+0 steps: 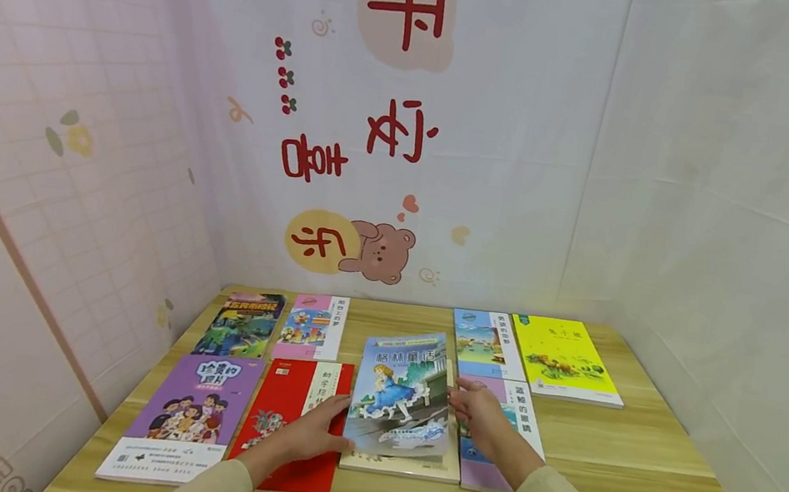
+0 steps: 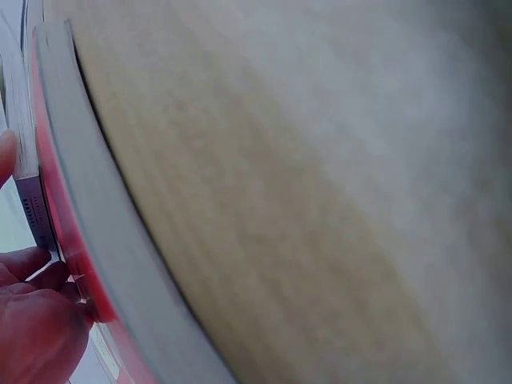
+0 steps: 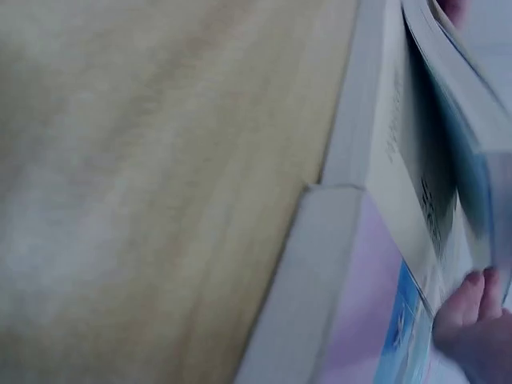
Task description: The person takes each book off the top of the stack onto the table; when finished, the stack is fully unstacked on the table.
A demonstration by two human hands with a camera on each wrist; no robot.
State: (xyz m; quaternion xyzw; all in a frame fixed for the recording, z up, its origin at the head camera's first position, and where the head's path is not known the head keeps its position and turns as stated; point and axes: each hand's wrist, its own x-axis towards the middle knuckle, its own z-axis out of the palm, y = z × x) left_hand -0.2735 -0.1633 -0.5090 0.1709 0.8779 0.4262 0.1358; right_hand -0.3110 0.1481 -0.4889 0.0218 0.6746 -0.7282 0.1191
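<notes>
Both my hands hold a blue-grey storybook (image 1: 397, 389) with a girl in a blue dress on its cover, over the middle of the table. My left hand (image 1: 315, 437) grips its left edge, thumb by the lower corner, above a red book (image 1: 294, 472). At the opposite edge my right hand (image 1: 484, 414) pinches the side with its fingers. Under the storybook lies a cream-coloured book (image 1: 409, 468), mostly hidden. In the right wrist view the storybook (image 3: 472, 96) is tilted, with a gap over the cream book (image 3: 352, 120).
A purple-and-blue book (image 1: 486, 477) lies under my right forearm. Around stand a purple-and-white book (image 1: 189, 411), a dark green comic-style book (image 1: 241, 325), a pink book (image 1: 311, 327), a blue book (image 1: 486, 347) and a yellow book (image 1: 564, 358). Fabric walls (image 1: 511, 170) enclose the wooden table (image 1: 636, 465).
</notes>
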